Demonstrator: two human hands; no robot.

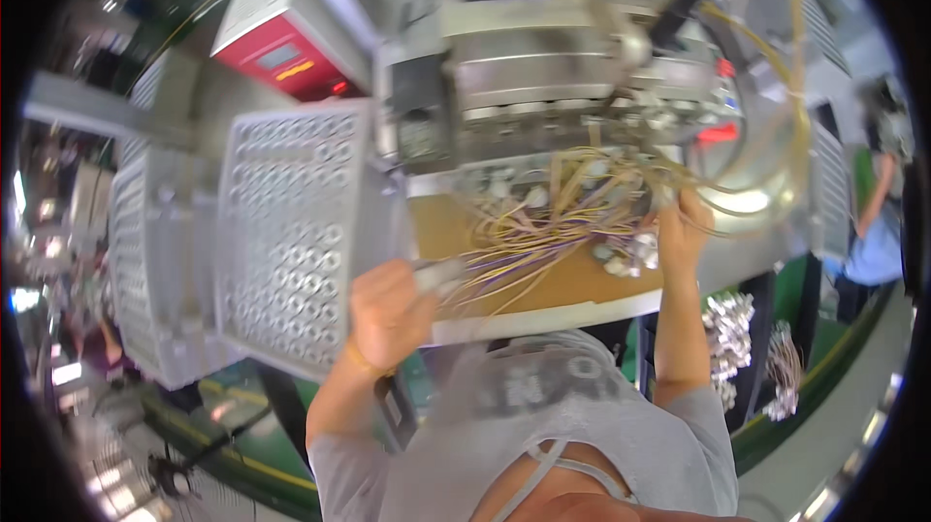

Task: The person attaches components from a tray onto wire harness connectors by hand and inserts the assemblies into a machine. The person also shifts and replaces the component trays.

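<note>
My left hand [388,313] is closed at the left end of a loose bundle of thin yellow and purple wires [529,243]. A pale grey, blurred piece [441,276] juts from its fingers; whether it is a connector or covered fingertips I cannot make out. Farther right, my right hand [685,221] has its fingers drawn together among yellow wires beside the metal machine [543,71]. What those fingers pinch is hidden. White connectors [635,252] lie in a cluster just left of that hand. Beneath the wires is a brown work surface [432,216] with a pale front edge.
On the left stands a grey panel with rows of round holes [291,241]. Behind it is a red and white box with a small display [291,42]. Yellow cables [797,85] hang at the right. Bunches of white connectors [727,338] hang below the table's right side. Another person [873,221] is at far right.
</note>
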